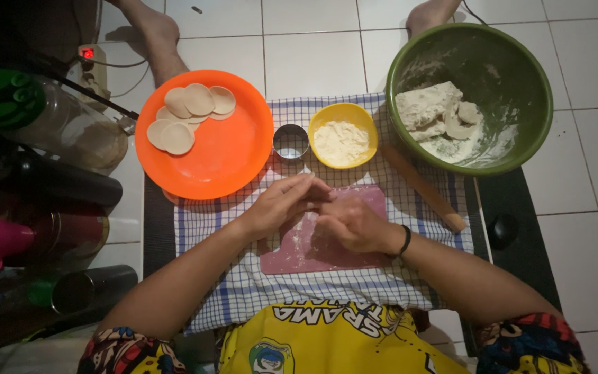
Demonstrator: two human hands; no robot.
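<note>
My left hand (282,202) and my right hand (352,223) meet fingertip to fingertip over a pink cutting board (292,256) dusted with flour. What lies between the fingers is hidden; I cannot tell whether they hold dough. A black band circles my right wrist. Behind the board stand a small round metal cutter (291,142) and a yellow bowl of flour (343,135). An orange plate (230,152) at the left carries several flat dough rounds (187,114). A green bowl (513,76) at the right holds a lump of dough (429,107).
A wooden rolling pin (423,188) lies diagonally right of the board on a blue checked cloth (243,284). Jars, cups and a bottle crowd the dark left side. A power strip (88,59) with a red light sits on the white floor tiles. Two bare legs show at the top.
</note>
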